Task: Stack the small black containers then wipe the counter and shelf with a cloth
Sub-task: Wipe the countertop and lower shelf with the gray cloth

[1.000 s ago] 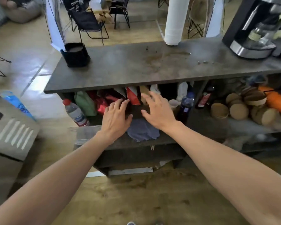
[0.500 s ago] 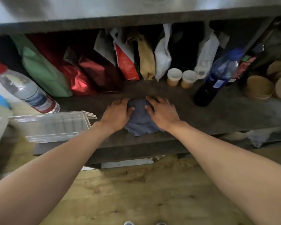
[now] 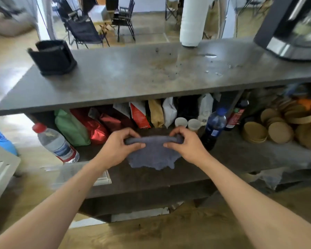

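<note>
A grey-blue cloth (image 3: 153, 155) hangs over the front of the lower shelf (image 3: 241, 155), its top edge bunched into a roll. My left hand (image 3: 118, 146) pinches the roll's left end and my right hand (image 3: 187, 145) pinches its right end. The stacked small black containers (image 3: 52, 57) stand at the far left of the grey counter (image 3: 133, 76). Crumbs and wet smears (image 3: 172, 67) mark the counter's middle and right.
Behind the cloth stand bags (image 3: 138, 114), two paper cups (image 3: 187, 123) and a dark blue bottle (image 3: 214, 126). A water bottle (image 3: 56, 142) lies at left, above a clear tray (image 3: 79, 174). Brown bowls (image 3: 276, 128) fill the right. A white roll (image 3: 192, 20) and a coffee machine (image 3: 291, 29) stand on the counter.
Both hands went from pressing flat on the cloth to pinching its top edge and lifting it. The view pulled back and up, so the counter top shows again.
</note>
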